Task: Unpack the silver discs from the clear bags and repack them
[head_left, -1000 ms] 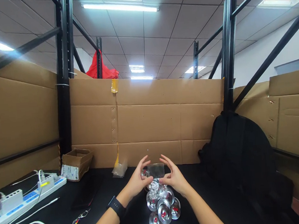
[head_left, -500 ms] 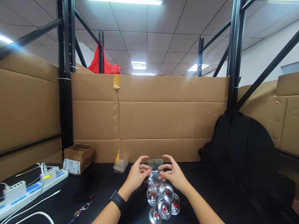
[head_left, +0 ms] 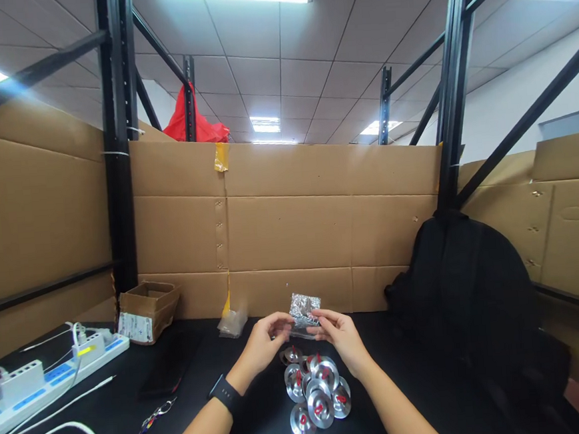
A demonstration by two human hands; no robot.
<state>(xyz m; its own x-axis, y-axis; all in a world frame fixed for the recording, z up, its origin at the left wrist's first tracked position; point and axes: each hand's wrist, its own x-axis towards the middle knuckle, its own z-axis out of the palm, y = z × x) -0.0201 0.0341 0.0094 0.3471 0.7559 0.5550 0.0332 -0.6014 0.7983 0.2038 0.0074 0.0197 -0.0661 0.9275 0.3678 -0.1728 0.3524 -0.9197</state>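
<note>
My left hand [head_left: 268,341] and my right hand [head_left: 341,336] hold a small, shiny, crinkled silvery packet [head_left: 304,307] between them. It looks like a clear plastic bag, but its contents cannot be made out. Thumb and fingers of each hand pinch one side of it, above the black table. Just below, nearer to me, lies a heap of round silver metal discs [head_left: 319,407] with red marks at their centres. Some overlap, and neither hand touches them. A dark watch [head_left: 226,392] is on my left wrist.
At the left are a white power strip [head_left: 56,379] with cables, a keychain [head_left: 152,420] and an open cardboard box [head_left: 149,310]. A clear plastic bag [head_left: 233,322] lies by the cardboard wall [head_left: 291,233]. A black backpack [head_left: 472,309] stands at the right.
The packet has tilted and now shows a bright, crumpled silvery face. Both hands have lowered slightly, with their raised index fingers now bent down to it. The view has shifted a little.
</note>
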